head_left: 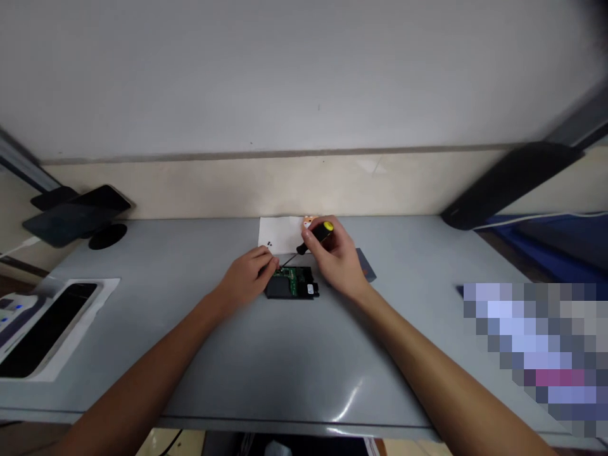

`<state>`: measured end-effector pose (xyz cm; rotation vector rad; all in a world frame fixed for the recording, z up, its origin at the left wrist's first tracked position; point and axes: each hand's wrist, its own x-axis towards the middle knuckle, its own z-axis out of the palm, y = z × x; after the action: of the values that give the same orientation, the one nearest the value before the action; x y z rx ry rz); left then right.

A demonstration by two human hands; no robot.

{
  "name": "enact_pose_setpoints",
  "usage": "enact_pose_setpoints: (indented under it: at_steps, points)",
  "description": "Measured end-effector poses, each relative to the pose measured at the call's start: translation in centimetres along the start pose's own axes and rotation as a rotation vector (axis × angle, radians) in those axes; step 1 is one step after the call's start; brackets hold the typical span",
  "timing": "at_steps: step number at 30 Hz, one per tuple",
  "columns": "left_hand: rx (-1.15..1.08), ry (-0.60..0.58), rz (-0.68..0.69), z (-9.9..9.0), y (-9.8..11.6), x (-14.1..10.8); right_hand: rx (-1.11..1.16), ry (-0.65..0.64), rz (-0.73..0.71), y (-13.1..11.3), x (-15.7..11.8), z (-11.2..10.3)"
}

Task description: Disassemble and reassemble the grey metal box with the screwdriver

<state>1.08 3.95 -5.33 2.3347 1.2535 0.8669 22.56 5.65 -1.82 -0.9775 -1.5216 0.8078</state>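
Note:
A small green circuit board in a black housing (291, 283) lies flat on the grey table. My right hand (337, 256) is closed round a black and yellow screwdriver (314, 239); its thin shaft slants down to the left, and the tip meets the board's upper left part. My left hand (247, 277) rests at the housing's left edge, with thumb and fingertips pinched together near the screwdriver tip. Whatever may be between those fingertips is too small to make out. Behind the board is a white sheet (280, 233) with a few tiny dark pieces on it.
A dark grey flat object (365, 265) lies partly behind my right hand. On the left stand a phone on a round-based holder (108, 236) and a black phone (50, 329) on white paper. A dark cylinder (508, 183) leans at the right rear. The right side is pixelated.

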Motion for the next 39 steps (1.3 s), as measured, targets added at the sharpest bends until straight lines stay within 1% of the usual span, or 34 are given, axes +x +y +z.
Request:
enact_pose_setpoints:
  at_steps: [6,12,20,26,30,34,39]
  points:
    - [0.028,0.006,0.013,0.2,0.1,0.1,0.023,-0.034,-0.002,0.1,-0.2,0.0]
    - [0.045,0.008,0.013,0.2,0.2,0.0,0.024,-0.033,-0.008,0.1,-0.1,-0.1]
    - [0.116,0.012,0.020,0.1,0.0,0.0,-0.027,-0.087,-0.049,0.1,-0.1,-0.5]
    - [0.163,-0.068,-0.050,0.0,0.0,0.1,0.011,-0.150,-0.055,-0.1,-0.1,-0.7]
    - [0.171,-0.118,-0.077,-0.1,0.1,0.2,-0.019,-0.202,-0.014,-0.8,-0.4,-0.8]
    - [0.190,-0.114,-0.084,0.1,-0.2,0.1,-0.027,-0.239,0.030,-1.6,-0.7,-0.6]
    - [0.158,-0.136,-0.071,-0.1,-0.2,0.1,-0.046,-0.259,0.006,-1.9,-0.9,-0.3]
